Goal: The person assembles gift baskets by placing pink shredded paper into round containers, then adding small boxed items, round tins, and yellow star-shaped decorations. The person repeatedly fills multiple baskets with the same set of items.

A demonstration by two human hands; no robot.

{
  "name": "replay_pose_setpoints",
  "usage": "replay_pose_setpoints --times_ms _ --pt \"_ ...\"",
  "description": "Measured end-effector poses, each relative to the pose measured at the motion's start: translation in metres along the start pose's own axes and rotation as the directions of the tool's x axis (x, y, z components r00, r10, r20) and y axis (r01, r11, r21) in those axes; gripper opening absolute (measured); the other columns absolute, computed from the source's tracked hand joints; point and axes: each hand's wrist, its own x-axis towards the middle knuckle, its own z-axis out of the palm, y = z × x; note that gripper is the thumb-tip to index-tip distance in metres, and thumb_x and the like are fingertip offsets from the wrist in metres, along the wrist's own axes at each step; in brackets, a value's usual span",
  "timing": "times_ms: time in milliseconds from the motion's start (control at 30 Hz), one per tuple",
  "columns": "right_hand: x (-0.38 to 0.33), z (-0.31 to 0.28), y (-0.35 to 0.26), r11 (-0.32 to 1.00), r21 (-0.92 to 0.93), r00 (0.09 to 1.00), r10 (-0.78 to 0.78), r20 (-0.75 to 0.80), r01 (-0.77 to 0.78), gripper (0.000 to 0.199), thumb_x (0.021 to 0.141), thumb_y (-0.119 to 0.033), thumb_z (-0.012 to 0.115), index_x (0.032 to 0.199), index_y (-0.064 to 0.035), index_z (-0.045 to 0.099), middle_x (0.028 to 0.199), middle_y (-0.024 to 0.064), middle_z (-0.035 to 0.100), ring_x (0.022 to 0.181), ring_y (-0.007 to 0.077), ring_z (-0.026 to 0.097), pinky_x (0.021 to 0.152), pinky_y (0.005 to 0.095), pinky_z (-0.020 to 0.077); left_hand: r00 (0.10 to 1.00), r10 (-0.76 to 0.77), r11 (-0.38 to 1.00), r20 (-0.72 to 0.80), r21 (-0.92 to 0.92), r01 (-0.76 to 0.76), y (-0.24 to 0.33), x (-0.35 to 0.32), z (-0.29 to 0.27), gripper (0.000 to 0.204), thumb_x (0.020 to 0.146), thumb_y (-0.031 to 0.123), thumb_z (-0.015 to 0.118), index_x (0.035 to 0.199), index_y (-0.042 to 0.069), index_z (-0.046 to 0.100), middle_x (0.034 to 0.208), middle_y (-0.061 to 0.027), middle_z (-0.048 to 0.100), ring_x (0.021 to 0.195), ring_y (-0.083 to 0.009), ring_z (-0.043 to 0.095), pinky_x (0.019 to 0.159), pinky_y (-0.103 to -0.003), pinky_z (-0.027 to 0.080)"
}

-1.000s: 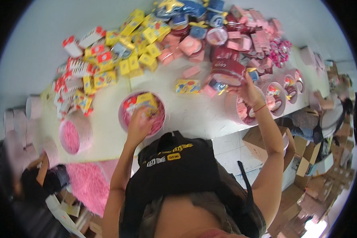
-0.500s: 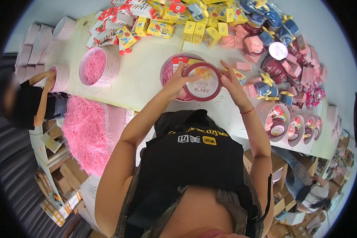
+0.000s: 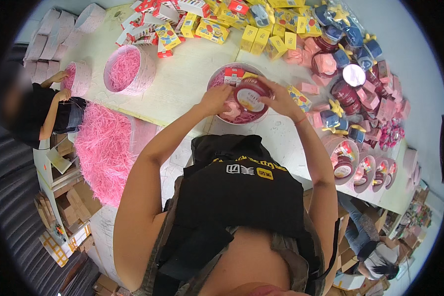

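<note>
Where yellow cartons (image 3: 261,39) lie, both hands grip a red tin (image 3: 250,95).

Glossy red tin (image 3: 249,96); pink shredded paper (image 3: 106,148)

one head-worn fisheye view looks steeply down over the person's chest, close above the worktop (image 3: 182,93)
</note>
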Motion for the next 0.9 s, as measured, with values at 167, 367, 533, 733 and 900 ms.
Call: replay_pose_setpoints --times_ms 167,367,533,733,900 --pt "0.016 -0.002 0.012 0.994 -0.102 0.975 0.071 0.212 -0.050 0.063 0.083 -0.013 0.071 0.143 -0.0080 0.050 0.119 0.0167 0.058 0.113 0.0286 0.055 0.102 0.0347 0.0429 0.994 0.030 0.991 0.107 0.123 -0.044 -0.002 0.018 0.018 0.063 0.066 0.017 0.082 0.120 0.002 0.053 0.118 -0.0175 0.055 0.113 -0.0360 0.054 0.097 -0.043 0.046" --pt "0.027 -0.007 0.013 0.995 -0.019 0.918 0.101 0.382 -0.102 0.062 0.085 -0.013 0.069 0.144 -0.0125 0.050 0.120 0.0182 0.058 0.113 0.0301 0.055 0.100 0.0368 0.0434 0.991 0.014 1.000 0.131 0.000 -0.014 -0.022 0.011 0.014 0.057 0.066 0.009 0.077 0.115 0.001 0.050 0.121 -0.0183 0.052 0.115 -0.0370 0.052 0.099 -0.045 0.045" --pt "0.041 0.001 0.004 0.975 -0.203 0.853 0.182 0.490 -0.091 0.063 0.083 -0.015 0.071 0.142 -0.0116 0.051 0.122 0.0208 0.060 0.109 0.0329 0.060 0.096 0.0398 0.0473 0.987 -0.085 0.991 0.135 0.113 0.070 -0.006 0.004 0.002 0.076 0.068 0.018 0.082 0.134 0.019 0.046 0.125 -0.0152 0.051 0.116 -0.0398 0.052 0.095 -0.045 0.048" --pt "0.036 0.037 -0.006 0.696 -0.711 0.958 0.122 0.261 0.105 0.052 0.076 -0.012 0.072 0.127 -0.0104 0.062 0.121 0.0151 0.061 0.112 0.0356 0.058 0.095 0.0405 0.0497 0.970 -0.108 0.974 0.216 0.217 0.061 0.001 0.011 -0.012 0.089 0.062 0.030 0.089 0.139 0.026 0.045 0.133 -0.0150 0.047 0.114 -0.0396 0.056 0.094 -0.047 0.050" --pt "0.026 0.043 -0.012 0.782 -0.614 0.945 0.112 0.307 0.107 0.044 0.078 -0.006 0.067 0.121 -0.0164 0.063 0.113 0.0131 0.063 0.104 0.0315 0.063 0.086 0.0410 0.0540 0.995 -0.082 0.990 0.065 0.119 0.074 -0.010 0.002 0.006 0.068 0.067 0.019 0.081 0.129 0.024 0.052 0.124 -0.0119 0.052 0.102 -0.0346 0.062 0.081 -0.043 0.055"
